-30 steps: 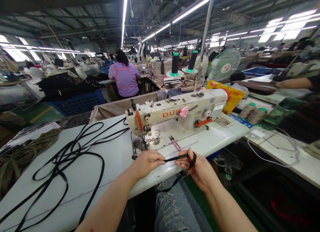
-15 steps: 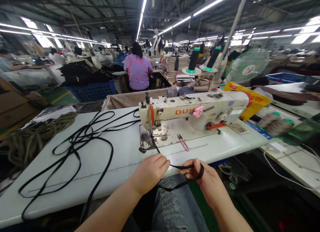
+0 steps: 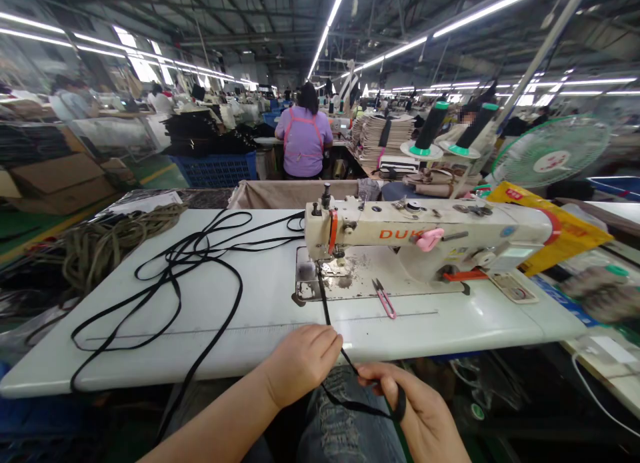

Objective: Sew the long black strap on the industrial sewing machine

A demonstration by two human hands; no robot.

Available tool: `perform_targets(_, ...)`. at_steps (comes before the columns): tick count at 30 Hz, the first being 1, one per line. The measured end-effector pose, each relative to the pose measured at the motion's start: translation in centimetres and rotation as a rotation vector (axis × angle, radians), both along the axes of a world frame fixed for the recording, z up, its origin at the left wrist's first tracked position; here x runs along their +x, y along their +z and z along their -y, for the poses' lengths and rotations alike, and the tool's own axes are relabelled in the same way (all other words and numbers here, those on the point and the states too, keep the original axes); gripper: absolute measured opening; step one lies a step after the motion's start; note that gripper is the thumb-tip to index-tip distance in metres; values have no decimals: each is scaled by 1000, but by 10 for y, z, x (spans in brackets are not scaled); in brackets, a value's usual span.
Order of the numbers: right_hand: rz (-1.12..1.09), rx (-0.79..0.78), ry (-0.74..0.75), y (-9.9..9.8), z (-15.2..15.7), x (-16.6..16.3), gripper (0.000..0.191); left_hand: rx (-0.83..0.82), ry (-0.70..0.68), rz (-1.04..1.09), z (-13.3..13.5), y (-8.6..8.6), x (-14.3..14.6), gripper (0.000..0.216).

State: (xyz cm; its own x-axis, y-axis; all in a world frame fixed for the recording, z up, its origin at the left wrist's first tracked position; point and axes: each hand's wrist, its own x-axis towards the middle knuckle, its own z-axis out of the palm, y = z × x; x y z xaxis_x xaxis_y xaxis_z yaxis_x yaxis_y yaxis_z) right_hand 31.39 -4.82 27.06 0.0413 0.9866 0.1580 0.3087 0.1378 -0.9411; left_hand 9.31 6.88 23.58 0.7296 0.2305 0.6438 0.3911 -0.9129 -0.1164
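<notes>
A narrow black strap (image 3: pixel 325 304) runs from under the presser foot of the sewing machine (image 3: pixel 430 230) toward me over the table's front edge. My left hand (image 3: pixel 307 358) is closed on it close to that edge, fingers pressed together. Lower and to the right, my right hand (image 3: pixel 400 396) pinches the same strap between thumb and fingers, with a loop of it around a finger. A slack length hangs between my hands over my jeans. More black strap (image 3: pixel 187 253) lies in loose loops on the white tabletop (image 3: pixel 270 283) to the left.
Pink-handled thread snips (image 3: pixel 384 298) lie on the table right of the needle. Olive webbing (image 3: pixel 110 250) is heaped at the left end. Thread cones (image 3: pixel 431 128) and a green fan (image 3: pixel 553 153) stand behind the machine. A co-worker in purple (image 3: pixel 303 133) sits ahead, facing away.
The view has turned left, so the scene sits further right. My right hand has moved down, and the strap between my hands now slants downward. Both hands still hold the strap.
</notes>
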Motion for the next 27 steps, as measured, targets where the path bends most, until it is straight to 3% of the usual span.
perform_targets(16, 278, 320, 167, -4, -20, -8, 19, -15, 20, 2, -16, -4, -5, 31)
perform_targets(27, 386, 374, 202, -8, -31, -12, 25, 30, 55, -133, -44, -5, -6, 21)
